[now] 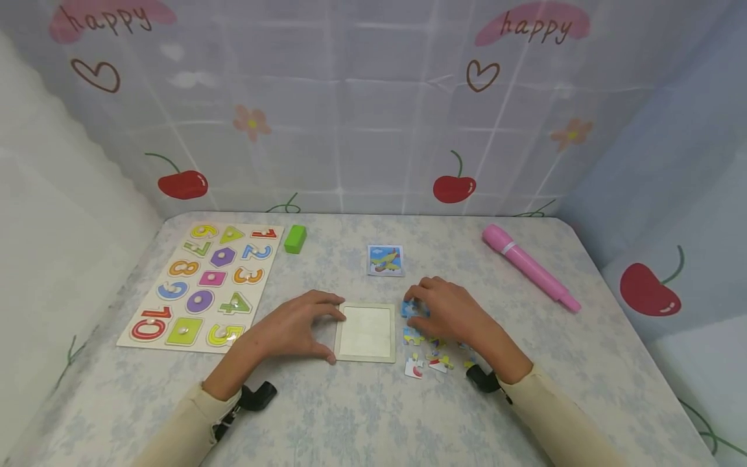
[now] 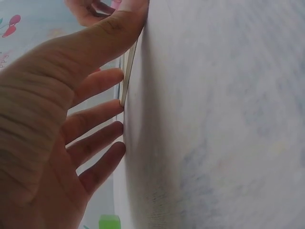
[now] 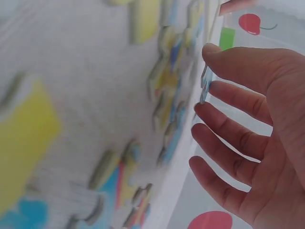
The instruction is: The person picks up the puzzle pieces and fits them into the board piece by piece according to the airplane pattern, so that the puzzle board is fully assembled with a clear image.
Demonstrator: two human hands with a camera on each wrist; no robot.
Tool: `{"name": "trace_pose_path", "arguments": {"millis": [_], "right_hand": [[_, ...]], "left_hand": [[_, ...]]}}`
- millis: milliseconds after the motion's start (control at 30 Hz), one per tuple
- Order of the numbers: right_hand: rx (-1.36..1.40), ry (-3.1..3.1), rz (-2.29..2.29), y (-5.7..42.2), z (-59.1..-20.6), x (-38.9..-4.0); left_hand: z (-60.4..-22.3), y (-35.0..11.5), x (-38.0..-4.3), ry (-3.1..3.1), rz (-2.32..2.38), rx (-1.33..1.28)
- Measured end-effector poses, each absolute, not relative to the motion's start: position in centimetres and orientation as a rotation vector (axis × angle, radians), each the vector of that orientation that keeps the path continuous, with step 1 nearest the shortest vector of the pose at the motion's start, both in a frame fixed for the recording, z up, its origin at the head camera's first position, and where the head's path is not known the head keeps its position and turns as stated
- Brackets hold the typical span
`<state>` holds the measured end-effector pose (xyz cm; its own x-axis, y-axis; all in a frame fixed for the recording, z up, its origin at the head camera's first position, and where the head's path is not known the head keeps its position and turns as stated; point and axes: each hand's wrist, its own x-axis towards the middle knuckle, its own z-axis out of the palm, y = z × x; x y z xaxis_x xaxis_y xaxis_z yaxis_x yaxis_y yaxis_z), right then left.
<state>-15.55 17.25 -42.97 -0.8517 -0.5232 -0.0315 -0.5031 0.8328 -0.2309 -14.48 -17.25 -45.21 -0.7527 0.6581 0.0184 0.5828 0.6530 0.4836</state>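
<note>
My left hand (image 1: pixel 292 324) holds the left side of a square, pale wooden puzzle tray (image 1: pixel 366 361), thumb at its lower-left corner and fingertips higher up that side. Nothing lies inside the tray's raised rim. In the left wrist view, the tray's thin edge (image 2: pixel 127 78) shows between thumb and fingers. Right of the tray, my right hand (image 1: pixel 446 311) pinches a blue jigsaw piece (image 1: pixel 408 309) between thumb and fingers. Several loose jigsaw pieces (image 1: pixel 414 366) lie under and below that hand, some partly hidden. The right wrist view shows more pieces (image 3: pixel 164 78) on the tabletop.
Behind the tray lies a small picture card (image 1: pixel 385 261) of a yellow-green airplane. A number-and-shape board (image 1: pixel 192 285) is at left, with a green block (image 1: pixel 296 239) beside its top corner. At right lies a pink pen-shaped toy (image 1: pixel 531 269). A printed curtain (image 1: pixel 373 117) hangs behind the table.
</note>
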Motion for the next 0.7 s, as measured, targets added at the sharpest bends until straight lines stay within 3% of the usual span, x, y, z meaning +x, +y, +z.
{"name": "trace_pose_path", "arguments": {"millis": [700], "right_hand": [[-0.994,2.923,-0.319,13.5,-41.4,-15.9]], "left_hand": [[-45.7,-16.5,-14.6,2.725,0.661,1.089]]}}
